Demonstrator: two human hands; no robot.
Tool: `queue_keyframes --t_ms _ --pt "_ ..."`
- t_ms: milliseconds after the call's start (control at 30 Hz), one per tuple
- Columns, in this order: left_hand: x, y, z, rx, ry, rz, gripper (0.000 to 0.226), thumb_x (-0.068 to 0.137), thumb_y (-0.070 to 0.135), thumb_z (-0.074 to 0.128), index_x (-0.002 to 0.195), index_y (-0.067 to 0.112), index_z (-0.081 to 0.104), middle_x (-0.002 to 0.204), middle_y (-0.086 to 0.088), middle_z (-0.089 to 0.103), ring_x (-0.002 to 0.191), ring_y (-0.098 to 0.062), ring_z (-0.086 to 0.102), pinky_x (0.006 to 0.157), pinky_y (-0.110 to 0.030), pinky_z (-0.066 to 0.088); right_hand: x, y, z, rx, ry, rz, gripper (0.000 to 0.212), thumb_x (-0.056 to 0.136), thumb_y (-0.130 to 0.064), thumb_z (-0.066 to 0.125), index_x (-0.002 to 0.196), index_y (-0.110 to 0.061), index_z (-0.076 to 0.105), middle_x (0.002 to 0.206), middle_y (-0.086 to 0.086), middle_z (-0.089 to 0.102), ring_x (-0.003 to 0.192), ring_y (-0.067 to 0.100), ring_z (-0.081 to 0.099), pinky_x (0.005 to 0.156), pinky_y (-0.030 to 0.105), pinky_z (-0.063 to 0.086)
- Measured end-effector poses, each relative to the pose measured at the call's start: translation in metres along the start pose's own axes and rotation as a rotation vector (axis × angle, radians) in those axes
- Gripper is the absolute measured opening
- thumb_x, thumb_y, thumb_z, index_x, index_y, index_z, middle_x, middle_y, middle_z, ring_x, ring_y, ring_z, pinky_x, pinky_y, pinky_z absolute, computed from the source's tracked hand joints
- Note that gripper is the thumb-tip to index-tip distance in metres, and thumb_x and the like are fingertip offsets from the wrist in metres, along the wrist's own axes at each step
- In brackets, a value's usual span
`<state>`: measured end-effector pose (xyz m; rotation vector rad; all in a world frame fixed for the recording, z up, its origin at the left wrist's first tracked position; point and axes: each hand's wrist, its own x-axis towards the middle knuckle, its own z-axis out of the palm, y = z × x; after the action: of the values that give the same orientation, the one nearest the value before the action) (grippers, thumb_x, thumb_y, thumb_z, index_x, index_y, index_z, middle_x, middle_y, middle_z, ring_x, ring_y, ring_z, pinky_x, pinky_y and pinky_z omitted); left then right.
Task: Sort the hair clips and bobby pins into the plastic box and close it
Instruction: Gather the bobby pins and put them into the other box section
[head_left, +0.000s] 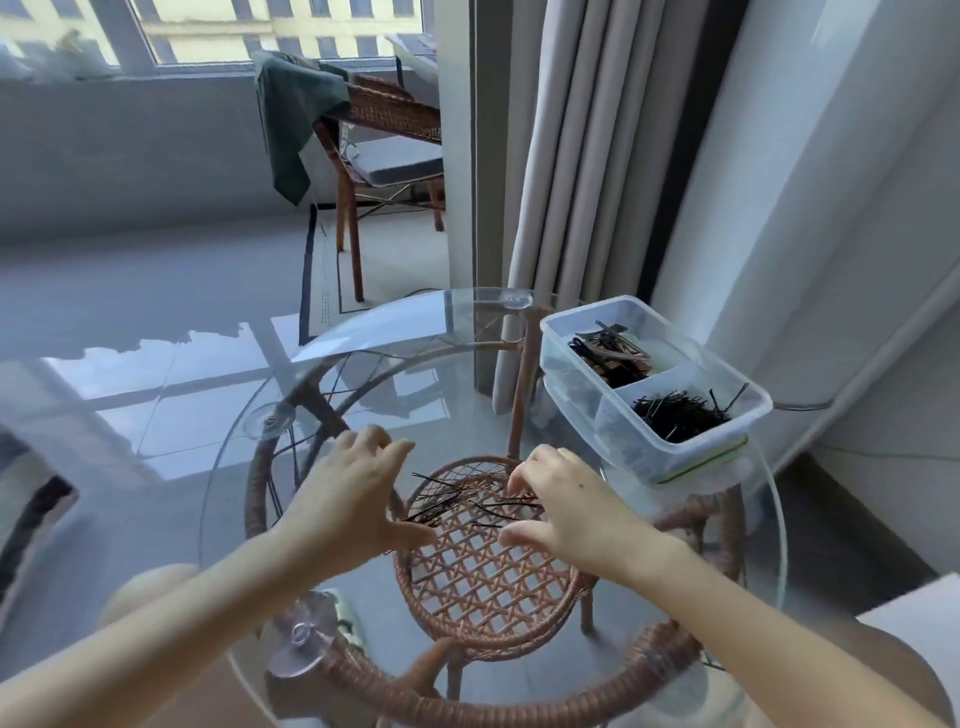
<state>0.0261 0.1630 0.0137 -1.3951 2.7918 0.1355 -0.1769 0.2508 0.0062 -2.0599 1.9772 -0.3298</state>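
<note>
A loose scatter of black bobby pins (462, 504) lies on the round glass tabletop (363, 364), between my two hands. My left hand (353, 499) hovers at the left of the scatter, fingers spread and relaxed, thumb near the pins. My right hand (566, 499) is at the right side, fingers bent down with the tips on the pins. The clear plastic box (654, 384) stands open at the table's right edge. Its far compartment holds hair clips (613, 351). Its near compartment holds a heap of bobby pins (680, 413).
A green-edged lid (696, 467) lies under the box. Below the glass are a woven rattan shelf (483, 577) and the rattan table frame (519, 701). Curtains (587, 156) hang behind the box, and a rattan chair (384, 145) with a green cloth stands further back.
</note>
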Motion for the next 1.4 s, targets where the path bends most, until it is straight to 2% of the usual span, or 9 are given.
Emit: queue_keyframes --t_ms 133,267,433,633,800,1000,1133,1300,1400 --pt "-0.013 -0.003 0.004 0.049 0.006 -0.218 0.089 0.057 0.079 0.053 0.118 0.014 0.043 0.119 -0.007 0.046 0.107 -0.020 0.042 0.093 -0.032 0.042 0.004 -0.009 0.009 0.018 -0.011 -0.042 0.017 0.087 -0.029 0.059 0.091 -0.013 0.059 0.099 0.004 0.058 0.097 0.020 0.051 0.085 0.028 0.041" --pt "-0.011 0.004 0.002 -0.038 -0.071 -0.178 0.058 0.068 0.063 0.060 0.091 0.011 0.047 0.103 -0.007 0.053 0.085 -0.015 0.042 0.077 -0.023 0.040 0.002 -0.010 0.017 -0.086 -0.068 -0.082 0.010 0.093 -0.021 0.049 0.092 -0.011 0.053 0.101 0.008 0.055 0.097 0.022 0.048 0.085 0.032 0.043" --pt "0.003 0.015 -0.001 -0.094 -0.072 -0.055 0.041 0.082 0.039 0.060 0.108 0.007 0.056 0.110 -0.008 0.057 0.100 -0.022 0.054 0.088 -0.029 0.045 0.011 -0.008 0.010 0.073 0.094 0.027 0.011 0.092 -0.020 0.049 0.082 -0.017 0.049 0.087 0.000 0.049 0.085 0.017 0.045 0.075 0.025 0.038" --pt "0.016 0.018 -0.006 -0.113 -0.035 0.100 0.022 0.091 0.021 0.051 0.107 0.010 0.061 0.109 -0.005 0.061 0.099 -0.019 0.056 0.079 -0.022 0.041 0.045 -0.022 0.011 0.067 0.080 0.105 0.020 0.094 -0.024 0.048 0.100 -0.008 0.058 0.107 0.011 0.059 0.102 0.026 0.049 0.089 0.034 0.041" --pt "0.014 0.014 -0.002 -0.100 -0.003 0.182 0.023 0.093 0.020 0.047 0.108 0.010 0.061 0.109 -0.006 0.060 0.100 -0.020 0.055 0.086 -0.026 0.043 0.039 -0.030 0.014 -0.024 -0.061 -0.029 0.038 0.086 -0.039 0.058 0.110 -0.010 0.051 0.109 0.008 0.052 0.102 0.022 0.044 0.092 0.035 0.041" --pt "0.011 0.006 0.005 -0.057 0.024 0.324 0.023 0.095 0.019 0.043 0.113 0.012 0.055 0.110 -0.004 0.058 0.102 -0.018 0.052 0.088 -0.024 0.041 0.040 -0.040 0.009 -0.149 -0.124 -0.121 0.014 0.092 -0.010 0.048 0.105 -0.005 0.051 0.108 0.015 0.054 0.099 0.027 0.050 0.083 0.036 0.046" --pt "0.007 -0.005 0.006 -0.098 0.043 0.386 0.023 0.093 0.024 0.046 0.111 0.014 0.058 0.107 -0.002 0.059 0.099 -0.018 0.053 0.086 -0.024 0.041 0.039 -0.043 0.015 -0.309 -0.127 -0.188 0.018 0.087 0.003 0.044 0.103 -0.005 0.049 0.104 0.017 0.053 0.093 0.028 0.050 0.080 0.034 0.046" --pt "0.004 -0.007 0.005 -0.154 0.089 0.364 0.025 0.090 0.026 0.053 0.111 0.015 0.062 0.107 -0.001 0.061 0.102 -0.017 0.055 0.087 -0.023 0.043 0.027 -0.030 0.012 -0.208 -0.103 -0.157 0.011 0.090 0.000 0.046 0.098 -0.007 0.048 0.101 0.013 0.054 0.091 0.025 0.050 0.079 0.034 0.050" --pt "0.005 -0.008 0.005 -0.152 0.092 0.361 0.026 0.089 0.027 0.054 0.112 0.017 0.061 0.111 0.000 0.059 0.106 -0.016 0.052 0.090 -0.023 0.043 0.012 -0.020 -0.004 -0.127 -0.046 -0.161 0.008 0.093 -0.007 0.046 0.087 -0.013 0.045 0.088 0.002 0.049 0.082 0.016 0.044 0.071 0.023 0.042"
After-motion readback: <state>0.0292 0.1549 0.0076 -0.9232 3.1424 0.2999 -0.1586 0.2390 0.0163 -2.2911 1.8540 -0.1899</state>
